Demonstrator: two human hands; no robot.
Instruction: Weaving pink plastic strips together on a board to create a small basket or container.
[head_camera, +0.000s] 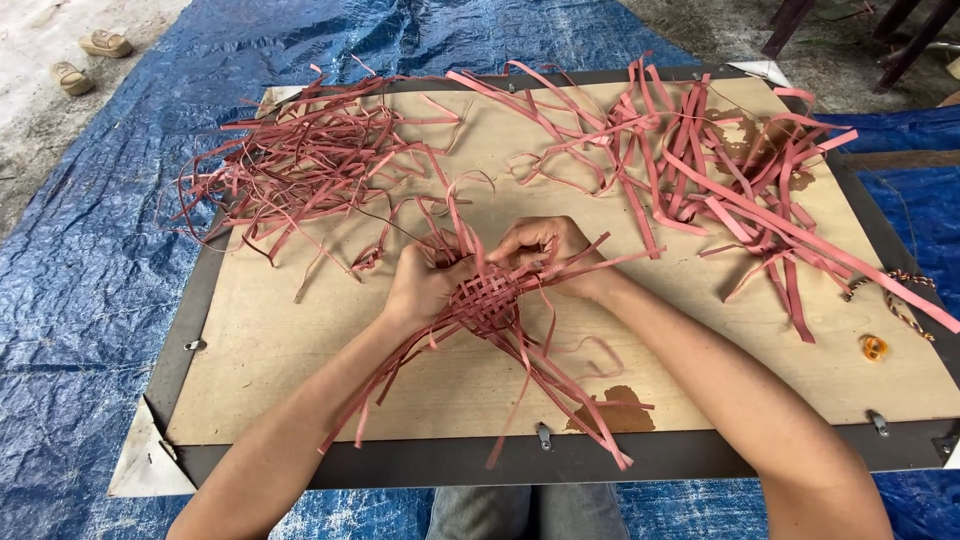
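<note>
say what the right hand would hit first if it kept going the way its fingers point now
The right hand points left, fingers curled at the woven pink strip piece. Straight on, it would probably first meet the left hand gripping that piece's other side; depth is unclear.

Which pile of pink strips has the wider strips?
The pile at the board's far right: its strips are broad and flat. The far-left pile is a tangle of much thinner ones.

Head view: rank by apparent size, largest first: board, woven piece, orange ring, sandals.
1. board, by far the largest.
2. woven piece, held between left hand and right hand.
3. sandals, though they lie farther from the camera, so unsure.
4. orange ring, smallest.
</note>
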